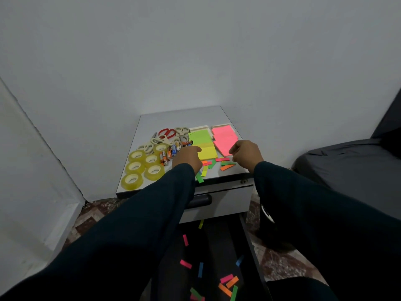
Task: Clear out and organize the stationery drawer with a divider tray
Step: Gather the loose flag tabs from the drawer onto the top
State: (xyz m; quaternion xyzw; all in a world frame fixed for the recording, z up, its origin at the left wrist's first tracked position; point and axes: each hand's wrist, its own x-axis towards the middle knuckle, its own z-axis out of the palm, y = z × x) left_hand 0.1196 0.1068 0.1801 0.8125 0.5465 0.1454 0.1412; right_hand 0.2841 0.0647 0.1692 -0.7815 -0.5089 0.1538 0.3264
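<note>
Both hands are hovering over the worktop (149,120), left grip (188,156) narrow on yellow notes (207,152), right grip (246,154) curled, seemingly holding nothing, probably for sorting flags (225,164).

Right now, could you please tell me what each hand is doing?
Left hand: rests on the yellow sticky notes; grip cannot be told.
Right hand: fingers curled; contents cannot be told.
</note>
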